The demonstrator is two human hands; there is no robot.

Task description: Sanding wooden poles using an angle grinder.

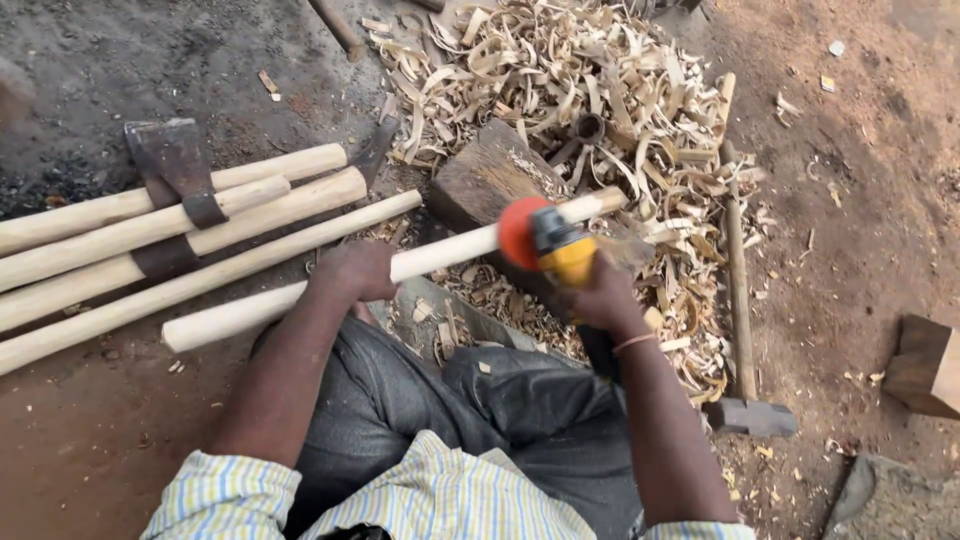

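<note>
head view looked down on you seated on the dirt ground (90, 440), knees up in dark trousers. your left hand (352, 270) was wrapped around a pale wooden handle (300, 295) near its middle, holding it roughly level across your lap, the far end resting over a wooden block (480, 180). your right hand (597, 297) was closed on the yellow body of a power sander (560, 250), its orange disc (517, 232) touching the handle just right of your left hand. the two hands were apart, one to each side of the disc.

the handle looked stiff and fairly light, smooth and freshly shaped, so it could turn or slip in a loose grip; i judge the best hold was where you had it, close to the disc, with the block taking the far end. the sander looked compact but heavier, best held by its body behind the disc.

to the left lay a row of similar pale handles (150, 235) side by side, with a rusty axe head (175, 165) lying on top of them. beyond the block a heap of curled wood shavings (600, 90) spread far and right. at the right a sledgehammer (742, 330) lay with its head near you, and a squared wood piece (925, 365) sat at the right edge.
</note>
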